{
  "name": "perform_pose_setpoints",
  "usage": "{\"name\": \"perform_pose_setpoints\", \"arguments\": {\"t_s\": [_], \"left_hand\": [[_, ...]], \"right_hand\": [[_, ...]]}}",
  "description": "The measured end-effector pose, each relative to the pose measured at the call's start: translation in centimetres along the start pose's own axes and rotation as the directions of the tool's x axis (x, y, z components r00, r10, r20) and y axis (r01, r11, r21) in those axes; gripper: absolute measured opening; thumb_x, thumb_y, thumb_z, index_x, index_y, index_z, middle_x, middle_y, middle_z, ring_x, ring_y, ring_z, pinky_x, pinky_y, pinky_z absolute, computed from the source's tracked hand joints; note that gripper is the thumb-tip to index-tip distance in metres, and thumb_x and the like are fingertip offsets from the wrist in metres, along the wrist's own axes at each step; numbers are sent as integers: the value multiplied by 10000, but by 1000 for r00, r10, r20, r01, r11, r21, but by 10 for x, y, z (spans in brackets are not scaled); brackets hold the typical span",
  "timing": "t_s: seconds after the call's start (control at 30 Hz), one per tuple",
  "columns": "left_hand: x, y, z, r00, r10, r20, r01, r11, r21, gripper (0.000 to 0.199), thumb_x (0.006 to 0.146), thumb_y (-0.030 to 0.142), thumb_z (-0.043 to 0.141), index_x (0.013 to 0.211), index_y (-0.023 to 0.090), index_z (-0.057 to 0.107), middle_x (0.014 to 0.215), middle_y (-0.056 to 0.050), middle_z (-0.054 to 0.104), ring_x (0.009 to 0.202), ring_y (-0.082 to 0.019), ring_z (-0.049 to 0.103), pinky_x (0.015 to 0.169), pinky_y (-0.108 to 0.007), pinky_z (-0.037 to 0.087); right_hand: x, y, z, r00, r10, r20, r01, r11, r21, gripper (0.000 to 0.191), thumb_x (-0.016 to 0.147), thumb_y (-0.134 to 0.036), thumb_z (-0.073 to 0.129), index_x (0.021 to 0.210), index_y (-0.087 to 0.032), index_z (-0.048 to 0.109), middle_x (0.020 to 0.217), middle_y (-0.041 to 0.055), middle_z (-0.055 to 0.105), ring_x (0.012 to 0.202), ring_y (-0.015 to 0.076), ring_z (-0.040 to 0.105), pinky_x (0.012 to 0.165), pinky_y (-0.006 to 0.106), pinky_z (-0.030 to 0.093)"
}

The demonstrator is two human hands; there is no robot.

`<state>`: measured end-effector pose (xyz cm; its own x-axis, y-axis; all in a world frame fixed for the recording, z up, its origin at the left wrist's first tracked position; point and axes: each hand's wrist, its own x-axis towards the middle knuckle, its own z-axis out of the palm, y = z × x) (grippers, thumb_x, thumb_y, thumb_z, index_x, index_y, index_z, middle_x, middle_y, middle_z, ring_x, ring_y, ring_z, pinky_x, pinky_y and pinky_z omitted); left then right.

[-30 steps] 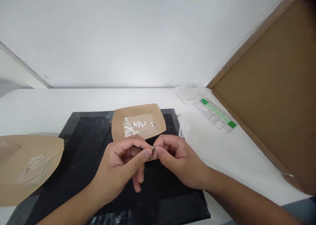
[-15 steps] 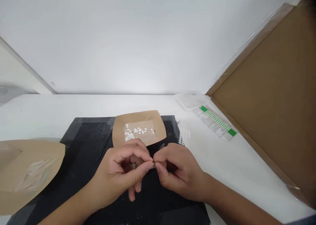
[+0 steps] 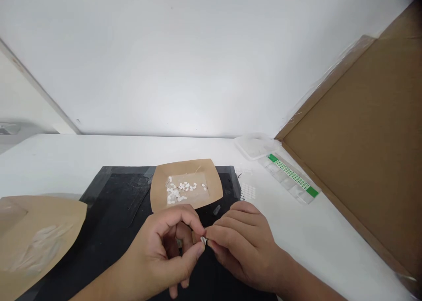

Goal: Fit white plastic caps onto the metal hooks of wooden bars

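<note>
Between my hands is a tiny pale, shiny piece (image 3: 203,239), too small to name. My left hand (image 3: 171,248) pinches it between thumb and index finger, the other fingers curled below. On its other side, my right hand (image 3: 244,246) is closed, thumb and index fingertips touching the piece's edge. Just beyond my hands stands a brown paper tray (image 3: 214,173) holding several small white oval pieces (image 3: 174,194) on a clear plastic sheet. Both hands are above a black mat (image 3: 115,204).
At the left lies another brown paper tray (image 3: 75,213) with crumpled clear plastic (image 3: 42,248) in it. To the right are a clear bag with a green label (image 3: 293,175), a translucent lid (image 3: 255,146) and a sheet of white ovals (image 3: 248,191). A cardboard panel (image 3: 359,151) stands at right.
The view has tilted up, so everything sits lower in the picture. My right hand has turned, its fingers now folded over, and more of the small piece shows at my left fingertips.
</note>
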<state>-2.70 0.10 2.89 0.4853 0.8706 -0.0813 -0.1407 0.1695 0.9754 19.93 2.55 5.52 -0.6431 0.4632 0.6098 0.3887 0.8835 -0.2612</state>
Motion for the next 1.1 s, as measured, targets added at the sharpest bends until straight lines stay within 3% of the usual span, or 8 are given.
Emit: {"name": "perform_pose_setpoints", "arguments": {"t_s": [0.13, 0.2, 0.43, 0.67, 0.87, 1.1], "left_hand": [[2, 0, 3, 963, 267, -43, -259, 955, 144, 85, 933, 135, 722, 971, 168, 653, 863, -18, 627, 463, -42, 611, 410, -104, 489], [3, 2, 3, 944, 328, -27, -318, 929, 188, 130, 895, 70, 722, 964, 167, 670, 908, -27, 631, 484, -34, 609, 431, -113, 493], [5, 1, 2, 941, 332, -66, -306, 918, 255, 40, 983, 126, 667, 989, 157, 691, 940, -29, 614, 456, -44, 645, 378, -114, 515], [7, -5, 1, 952, 302, -54, -281, 929, 241, 48, 1010, 157, 662, 1027, 184, 698, 966, -18, 610, 466, -44, 674, 379, -101, 528], [11, 1, -4, 851, 523, 34, -469, 731, 496, 153, 955, 54, 651, 1005, 195, 685, 918, -20, 642, 516, -38, 599, 447, -132, 485], [10, 7, -13, 797, 564, 217, -560, 555, 615, 217, 963, 14, 604, 1096, 179, 653, 947, -65, 670, 708, -122, 624, 595, -212, 513]], "right_hand": [[0, -1, 3, 1000, -7, -19, 8, 999, 34, 82, 1049, -143, 597, 1111, -197, 595, 827, -2, 787, 651, 127, 661, 728, 331, 416], [-1, -1, 5, 999, -4, -40, 6, 998, 60, 54, 1063, -158, 604, 1099, -195, 589, 852, 9, 796, 666, 127, 676, 741, 327, 422], [-5, 6, 10, 994, 1, -110, 5, 999, 53, 105, 1060, -137, 635, 988, -189, 579, 856, 7, 799, 674, 113, 691, 748, 317, 423], [-4, 10, 12, 993, 39, -112, -20, 986, 166, 109, 1059, -144, 677, 998, -182, 595, 906, -5, 813, 714, 98, 726, 752, 305, 431], [-9, 11, 14, 987, 155, -46, -128, 924, 362, 113, 1026, -177, 731, 1055, -213, 628, 921, 2, 805, 795, 127, 748, 760, 273, 507], [-13, 8, 15, 967, 251, 29, -231, 829, 510, 126, 1002, -162, 716, 1088, -226, 650, 922, 25, 773, 784, 148, 729, 733, 263, 551]]}}
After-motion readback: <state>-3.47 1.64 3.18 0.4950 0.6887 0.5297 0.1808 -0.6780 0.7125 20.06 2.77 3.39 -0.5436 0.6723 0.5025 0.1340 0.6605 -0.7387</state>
